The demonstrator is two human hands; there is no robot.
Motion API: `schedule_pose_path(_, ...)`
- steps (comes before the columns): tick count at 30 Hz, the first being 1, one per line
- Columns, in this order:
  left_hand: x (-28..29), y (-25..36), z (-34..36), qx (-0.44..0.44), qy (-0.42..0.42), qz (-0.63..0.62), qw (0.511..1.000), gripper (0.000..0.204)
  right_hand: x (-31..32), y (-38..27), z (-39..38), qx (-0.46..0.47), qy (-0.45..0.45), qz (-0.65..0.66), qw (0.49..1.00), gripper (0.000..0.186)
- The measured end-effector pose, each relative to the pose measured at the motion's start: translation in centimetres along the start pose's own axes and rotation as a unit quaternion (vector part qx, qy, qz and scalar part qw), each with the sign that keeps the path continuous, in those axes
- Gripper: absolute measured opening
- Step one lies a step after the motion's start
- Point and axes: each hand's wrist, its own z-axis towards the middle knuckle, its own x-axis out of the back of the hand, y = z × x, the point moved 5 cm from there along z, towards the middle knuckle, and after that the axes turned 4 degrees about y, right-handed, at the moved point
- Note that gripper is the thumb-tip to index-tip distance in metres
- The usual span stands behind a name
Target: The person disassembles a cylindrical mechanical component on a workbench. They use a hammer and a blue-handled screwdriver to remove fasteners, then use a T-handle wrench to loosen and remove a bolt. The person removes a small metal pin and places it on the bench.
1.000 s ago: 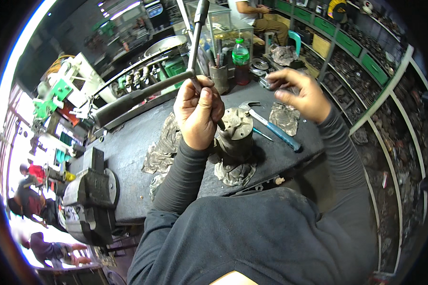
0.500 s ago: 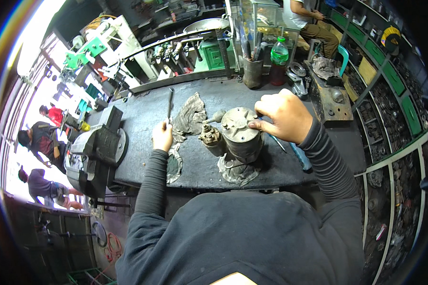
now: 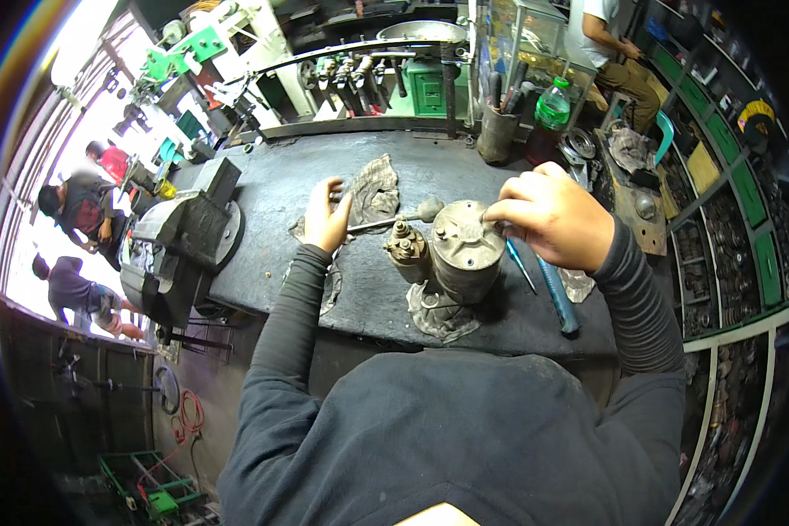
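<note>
A cylindrical starter motor (image 3: 467,254) stands upright on the bench, with its smaller solenoid (image 3: 408,250) at its left side. My right hand (image 3: 552,215) is closed at the right edge of the motor's top cover, thumb and forefinger pinched. What it pinches, if anything, is hidden. My left hand (image 3: 326,215) hovers left of the motor, thumb and fingers apart, with nothing in it. Beside it lies a slim metal rod (image 3: 373,224), its right end by a rounded grey knob (image 3: 430,209). A grey rag (image 3: 375,188) is just beyond. Another rag (image 3: 441,317) lies under the motor's near side.
Right of the motor lie a blue-handled tool (image 3: 557,294) and a slim blue tool (image 3: 519,261). A large vise (image 3: 180,223) stands at the bench's left. A tool can (image 3: 497,131) and green-capped bottle (image 3: 552,110) stand behind. Other people are in the background.
My left hand has let go of the slim rod, which now lies on the bench, and its fingers have spread. My right hand remains at the motor's top edge. The view has shifted.
</note>
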Motion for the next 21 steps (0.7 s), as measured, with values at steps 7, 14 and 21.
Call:
schedule_pose_path(7,0.2,25.0,-0.5,-0.446,-0.307,0.122,0.832,0.021,-0.7,-0.3,0.4,0.008,-0.04,-0.081,0.996,0.027)
schedule_pose_path(14,-1.3,26.5,-0.5,-0.499,-0.272,0.219,0.793,0.024,-0.5,-0.8,1.6,0.128,-0.027,-0.091,0.987,0.018)
schedule_pose_path(21,-1.3,26.0,-0.7,-0.318,-0.299,0.232,0.869,0.036,0.5,-0.2,2.1,0.106,-0.065,-0.095,0.988,0.03)
